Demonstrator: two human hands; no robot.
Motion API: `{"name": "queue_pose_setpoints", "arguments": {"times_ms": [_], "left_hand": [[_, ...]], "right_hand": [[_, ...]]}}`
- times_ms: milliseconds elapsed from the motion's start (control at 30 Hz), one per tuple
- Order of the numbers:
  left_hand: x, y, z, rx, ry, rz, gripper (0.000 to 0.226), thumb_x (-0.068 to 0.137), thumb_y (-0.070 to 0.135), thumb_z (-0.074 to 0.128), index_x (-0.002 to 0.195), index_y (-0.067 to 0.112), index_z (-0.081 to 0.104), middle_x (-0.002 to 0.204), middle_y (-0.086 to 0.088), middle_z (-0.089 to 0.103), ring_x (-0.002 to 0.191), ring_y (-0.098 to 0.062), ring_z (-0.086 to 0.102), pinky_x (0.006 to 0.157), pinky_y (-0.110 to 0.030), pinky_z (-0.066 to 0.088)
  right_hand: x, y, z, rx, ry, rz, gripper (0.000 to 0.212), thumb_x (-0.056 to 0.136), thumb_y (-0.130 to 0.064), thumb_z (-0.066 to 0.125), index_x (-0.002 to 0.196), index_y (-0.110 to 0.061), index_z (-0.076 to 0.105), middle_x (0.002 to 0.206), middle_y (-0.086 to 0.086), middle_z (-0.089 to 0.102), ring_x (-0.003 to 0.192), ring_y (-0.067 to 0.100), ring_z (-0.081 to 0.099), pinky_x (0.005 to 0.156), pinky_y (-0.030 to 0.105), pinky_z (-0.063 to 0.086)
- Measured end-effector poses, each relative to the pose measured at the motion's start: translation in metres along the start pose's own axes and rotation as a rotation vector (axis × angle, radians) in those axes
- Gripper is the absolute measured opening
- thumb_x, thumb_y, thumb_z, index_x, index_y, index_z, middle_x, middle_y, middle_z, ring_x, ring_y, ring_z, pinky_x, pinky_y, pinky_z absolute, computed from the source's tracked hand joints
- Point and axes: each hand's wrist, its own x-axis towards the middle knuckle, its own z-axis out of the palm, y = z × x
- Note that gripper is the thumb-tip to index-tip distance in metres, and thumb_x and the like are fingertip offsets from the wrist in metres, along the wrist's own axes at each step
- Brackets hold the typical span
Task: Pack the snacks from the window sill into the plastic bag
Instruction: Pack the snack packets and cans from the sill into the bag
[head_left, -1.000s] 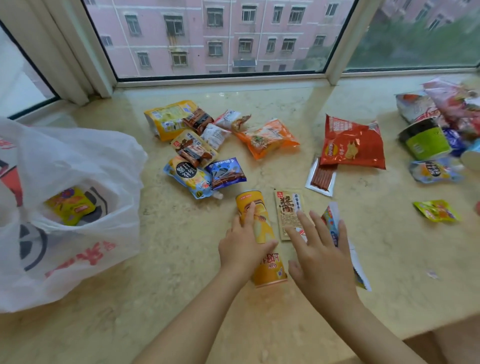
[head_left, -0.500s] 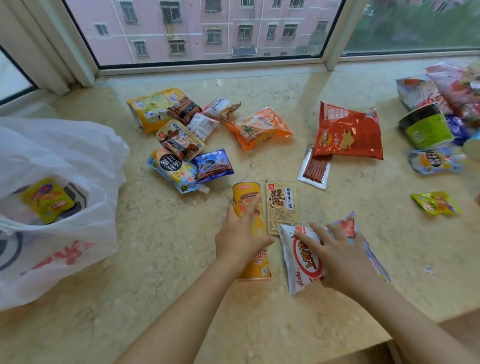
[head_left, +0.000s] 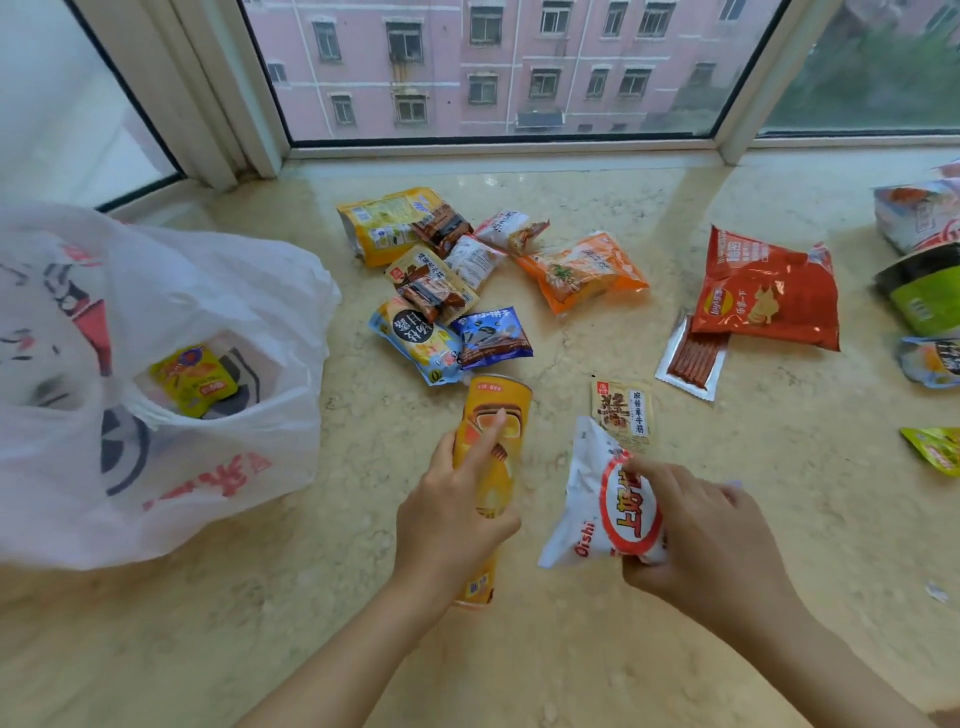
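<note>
Your left hand (head_left: 457, 525) is wrapped around a tall yellow chip can (head_left: 491, 467). Your fingers curl round its middle and one finger lies straight along the front. The can has a picture of chips on it, and its far end points toward the window.

Your right hand (head_left: 711, 540) pinches a puffy white Oishi bag (head_left: 602, 499). It has a big red oval with red letters on the front. The bag is tilted, with one corner up.

Just behind the white bag lies a small tan packet (head_left: 623, 415) with dark writing, flat on the marble sill (head_left: 571, 649).

To your left sits the white plastic bag (head_left: 208, 364). It is thin and crinkly, with red and black printing. Its mouth is open toward you, and a little yellow snack pack (head_left: 195, 382) is inside.

Farther back is a heap of small snacks: a blue pack (head_left: 493, 338), a yellow bag (head_left: 384, 223) and an orange bag (head_left: 587, 270) near it.

To the right, a red Lay's chip bag (head_left: 769, 291) lies partly on a clear pack of red sticks (head_left: 691, 361). More snacks sit at the far right edge, among them a green tub (head_left: 930, 301).
</note>
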Motion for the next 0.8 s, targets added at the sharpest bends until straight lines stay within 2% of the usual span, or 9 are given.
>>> {"name": "queue_pose_setpoints", "arguments": {"times_ms": [133, 300, 400, 567, 633, 733, 800], "left_hand": [[-0.024, -0.031, -0.044, -0.010, 0.079, -0.017, 0.095, 0.068, 0.039, 0.068, 0.138, 0.066, 0.010, 0.145, 0.018, 0.033, 0.100, -0.007, 0.058, 0.068, -0.021, 0.050], [-0.057, -0.076, -0.098, -0.071, 0.200, -0.058, 0.096, 0.067, 0.035, 0.071, 0.136, 0.069, 0.014, 0.136, 0.020, 0.039, 0.095, -0.002, 0.058, 0.070, -0.027, 0.056], [-0.078, -0.103, -0.128, -0.043, 0.250, -0.090, 0.096, 0.069, 0.037, 0.073, 0.133, 0.073, 0.010, 0.146, 0.019, 0.032, 0.109, -0.004, 0.056, 0.079, -0.026, 0.055], [-0.103, -0.147, -0.178, -0.012, 0.307, -0.152, 0.097, 0.069, 0.039, 0.072, 0.131, 0.074, 0.007, 0.142, 0.025, 0.034, 0.096, -0.003, 0.059, 0.072, -0.027, 0.056], [-0.109, -0.166, -0.200, 0.033, 0.335, -0.181, 0.096, 0.069, 0.044, 0.072, 0.132, 0.074, 0.006, 0.141, 0.026, 0.033, 0.096, -0.005, 0.058, 0.071, -0.026, 0.054], [-0.112, -0.193, -0.230, 0.022, 0.356, -0.232, 0.088, 0.069, 0.049, 0.068, 0.134, 0.070, 0.012, 0.141, 0.023, 0.036, 0.099, -0.010, 0.058, 0.071, -0.031, 0.055], [-0.110, -0.206, -0.247, 0.022, 0.375, -0.235, 0.083, 0.067, 0.053, 0.062, 0.136, 0.067, 0.018, 0.134, 0.020, 0.042, 0.093, -0.013, 0.059, 0.067, -0.034, 0.055]], "right_hand": [[0.007, -0.054, -0.009, 0.070, 0.029, -0.076, 0.076, 0.048, -0.043, 0.064, 0.121, -0.027, 0.050, 0.103, -0.010, 0.065, 0.088, 0.017, 0.066, 0.071, 0.031, 0.039], [0.016, -0.129, -0.012, 0.170, 0.054, -0.162, 0.073, 0.051, -0.045, 0.063, 0.121, -0.031, 0.050, 0.100, -0.016, 0.062, 0.083, 0.014, 0.064, 0.068, 0.031, 0.041], [0.018, -0.176, -0.007, 0.192, 0.036, -0.224, 0.074, 0.050, -0.047, 0.062, 0.122, -0.032, 0.048, 0.101, -0.017, 0.062, 0.081, 0.014, 0.064, 0.068, 0.032, 0.043], [0.020, -0.253, 0.005, 0.220, -0.042, -0.284, 0.077, 0.048, -0.052, 0.059, 0.121, -0.034, 0.046, 0.101, -0.018, 0.063, 0.081, 0.012, 0.066, 0.066, 0.031, 0.046], [0.018, -0.284, 0.012, 0.243, -0.076, -0.303, 0.077, 0.047, -0.052, 0.060, 0.121, -0.037, 0.045, 0.102, -0.021, 0.062, 0.081, 0.009, 0.065, 0.067, 0.029, 0.047], [0.019, -0.330, 0.021, 0.290, -0.166, -0.323, 0.076, 0.050, -0.053, 0.059, 0.123, -0.044, 0.041, 0.101, -0.023, 0.060, 0.086, 0.006, 0.063, 0.072, 0.027, 0.047], [0.027, -0.356, 0.027, 0.328, -0.245, -0.308, 0.074, 0.056, -0.054, 0.058, 0.126, -0.046, 0.037, 0.105, -0.022, 0.058, 0.094, 0.007, 0.059, 0.074, 0.025, 0.045]]}}
